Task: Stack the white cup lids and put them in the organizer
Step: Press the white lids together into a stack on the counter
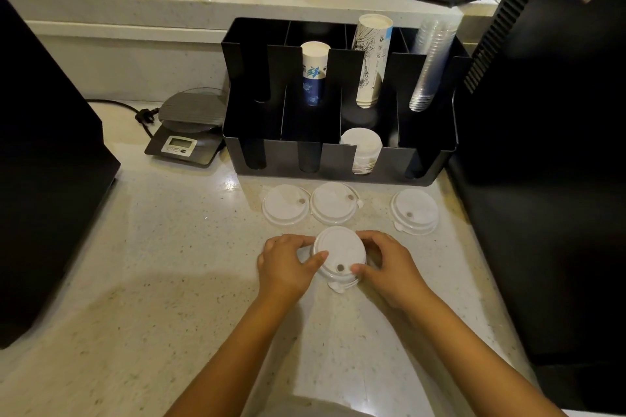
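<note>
A small stack of white cup lids (339,254) rests on the counter in front of me. My left hand (288,264) grips its left side, thumb on top, and my right hand (389,264) grips its right side. Three single white lids lie flat beyond it: one at the left (286,205), one in the middle (333,203), one at the right (415,211). Behind them stands the black organizer (277,166). A stack of white lids (361,149) fills its third front slot.
The organizer's back slots hold a blue-and-white paper cup stack (314,73), a taller printed cup stack (371,57) and clear plastic cups (430,61). A digital scale (188,127) sits left of it. Black appliances flank the counter at left (47,162) and right (548,145).
</note>
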